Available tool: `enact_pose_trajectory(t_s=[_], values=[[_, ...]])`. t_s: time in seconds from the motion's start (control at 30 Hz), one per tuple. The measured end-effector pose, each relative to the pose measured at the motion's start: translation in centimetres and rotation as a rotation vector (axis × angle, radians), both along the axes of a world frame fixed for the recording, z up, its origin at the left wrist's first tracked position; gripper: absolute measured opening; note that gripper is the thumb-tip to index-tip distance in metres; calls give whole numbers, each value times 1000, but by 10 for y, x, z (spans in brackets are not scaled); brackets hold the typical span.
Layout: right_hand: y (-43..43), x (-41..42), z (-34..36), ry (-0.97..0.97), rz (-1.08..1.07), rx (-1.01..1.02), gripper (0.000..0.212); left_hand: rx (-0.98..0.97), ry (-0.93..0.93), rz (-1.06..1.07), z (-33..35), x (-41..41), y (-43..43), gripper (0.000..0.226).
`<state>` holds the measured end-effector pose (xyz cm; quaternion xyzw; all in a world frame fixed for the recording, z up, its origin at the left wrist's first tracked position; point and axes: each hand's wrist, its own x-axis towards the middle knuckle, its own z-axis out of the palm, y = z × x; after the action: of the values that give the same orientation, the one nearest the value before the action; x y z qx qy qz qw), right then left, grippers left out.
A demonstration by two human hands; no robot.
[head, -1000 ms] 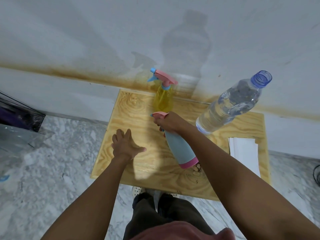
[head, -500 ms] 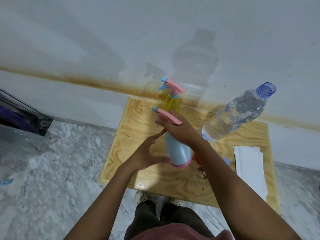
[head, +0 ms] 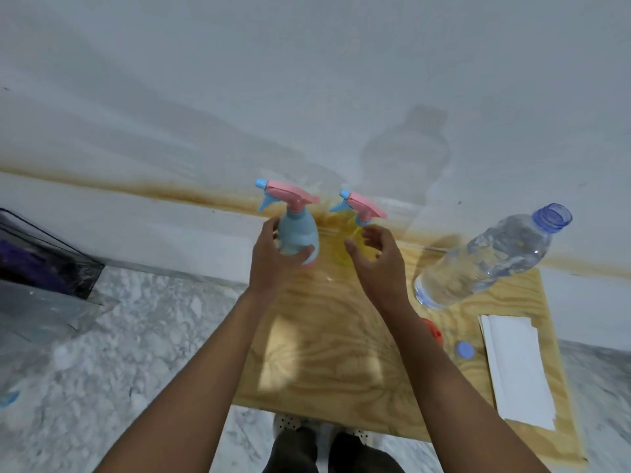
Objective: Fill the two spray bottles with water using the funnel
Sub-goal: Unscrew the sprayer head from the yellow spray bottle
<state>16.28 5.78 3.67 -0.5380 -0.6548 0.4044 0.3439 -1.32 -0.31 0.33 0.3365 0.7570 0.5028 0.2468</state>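
Left hand (head: 273, 261) wraps blue spray bottle (head: 297, 233), upright, at 11 o'clock corner of wooden board (head: 324, 353). Right hand (head: 379, 264) loose, fingers half curled, holding nothing, just beside yellow spray bottle (head: 355, 230) at 12 o'clock. Both pink trigger heads on. Uncapped water bottle (head: 488, 257) at 2 o'clock; blue cap (head: 464, 350) at 4; red object (head: 433, 332) half hidden by right forearm.

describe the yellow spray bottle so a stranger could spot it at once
Find the plywood board against the wall. Near its far edge are two pink-topped sprayers. The yellow spray bottle is the see-through one by the right hand; the blue spray bottle is opaque and held by the left hand.
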Motion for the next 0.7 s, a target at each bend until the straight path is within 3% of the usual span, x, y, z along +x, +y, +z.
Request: enact_pose_trajectory(t_s=[0.1,0.2,0.57,0.7], values=[[13,1,-15,-65,-133,-54,60,-37,41,-15,-9,-22,25,79],[31,-5,-28,-103,-128,-112,71,-67,48,-53,-23,-31,42,79],[59,-21,-53,-164,-158,-44,37,-109,1,-96,-67,-38,52,80],[57,-18,-53,-167,-148,-49,34,-125,-20,-104,-75,-39,51,81]])
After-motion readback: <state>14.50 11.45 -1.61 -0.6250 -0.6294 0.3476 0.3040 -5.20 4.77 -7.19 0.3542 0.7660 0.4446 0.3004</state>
